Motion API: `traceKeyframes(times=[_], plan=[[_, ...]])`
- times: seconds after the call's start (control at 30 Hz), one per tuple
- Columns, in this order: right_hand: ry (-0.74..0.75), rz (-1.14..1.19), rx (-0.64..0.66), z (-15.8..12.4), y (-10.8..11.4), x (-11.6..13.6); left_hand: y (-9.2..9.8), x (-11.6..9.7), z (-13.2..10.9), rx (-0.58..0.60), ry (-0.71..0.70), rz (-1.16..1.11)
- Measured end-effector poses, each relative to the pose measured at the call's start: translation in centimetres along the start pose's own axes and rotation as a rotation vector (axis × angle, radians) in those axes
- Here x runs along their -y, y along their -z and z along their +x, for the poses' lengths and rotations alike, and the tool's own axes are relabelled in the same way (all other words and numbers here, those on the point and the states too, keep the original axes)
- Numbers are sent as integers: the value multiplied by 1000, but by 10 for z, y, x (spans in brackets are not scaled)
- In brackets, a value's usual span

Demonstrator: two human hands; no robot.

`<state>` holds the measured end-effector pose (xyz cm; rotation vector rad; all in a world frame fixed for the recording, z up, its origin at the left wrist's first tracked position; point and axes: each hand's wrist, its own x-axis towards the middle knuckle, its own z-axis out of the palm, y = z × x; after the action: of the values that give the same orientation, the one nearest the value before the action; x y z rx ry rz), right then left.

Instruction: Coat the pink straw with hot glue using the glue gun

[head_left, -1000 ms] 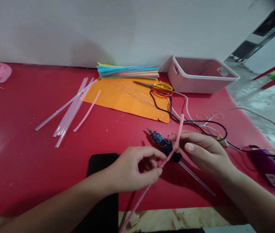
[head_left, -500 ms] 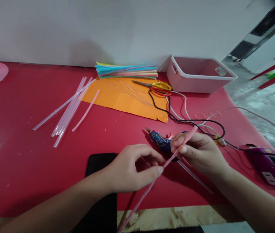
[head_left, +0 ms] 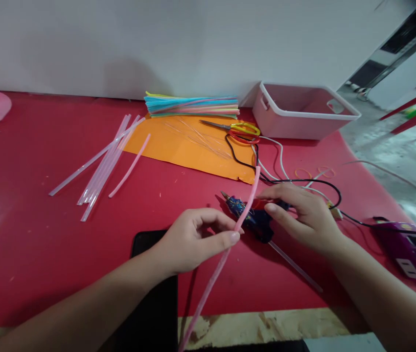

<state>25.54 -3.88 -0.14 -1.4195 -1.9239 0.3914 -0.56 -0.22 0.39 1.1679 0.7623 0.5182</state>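
Observation:
My left hand [head_left: 200, 239] pinches a long pink fuzzy stem [head_left: 213, 277] between thumb and fingertips; its upper end points up and its lower part runs down past the front table edge. To the right, my right hand [head_left: 305, 212] is open, thumb and fingers apart, with nothing between them. It hovers beside a dark blue glue gun [head_left: 255, 221], whose handle it partly hides. A clear glue stick [head_left: 296, 266] sticks out of the gun's rear. A shorter pink stem [head_left: 130, 166] lies on the red table [head_left: 46, 254].
Clear glue sticks [head_left: 101, 168] lie at left. Behind are an orange envelope [head_left: 178, 149], colored stems [head_left: 193, 106], scissors [head_left: 242, 129] and a pink bin [head_left: 296, 122]. Cables [head_left: 314, 182] cross the right side near a purple power strip [head_left: 406, 254]. A black phone-like slab [head_left: 156, 313] lies in front.
My right hand has let go of the pink stem and opened, moving slightly right. The stem's upper end now points more upright in my left hand, which has shifted slightly up and left.

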Motion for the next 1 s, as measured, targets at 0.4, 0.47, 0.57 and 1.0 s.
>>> traceKeyframes(times=[0.4, 0.47, 0.57, 1.0], plan=[[192, -163, 161, 9, 18, -22, 3, 2, 5, -49, -22, -274], [199, -159, 303, 9, 25, -23, 4, 2, 5, -48, -26, -293], [236, -201, 443, 5, 26, -24, 4, 2, 5, -64, -14, -293], [-37, -213, -6, -6, 8, -25, 3, 0, 5, -100, 36, -343]])
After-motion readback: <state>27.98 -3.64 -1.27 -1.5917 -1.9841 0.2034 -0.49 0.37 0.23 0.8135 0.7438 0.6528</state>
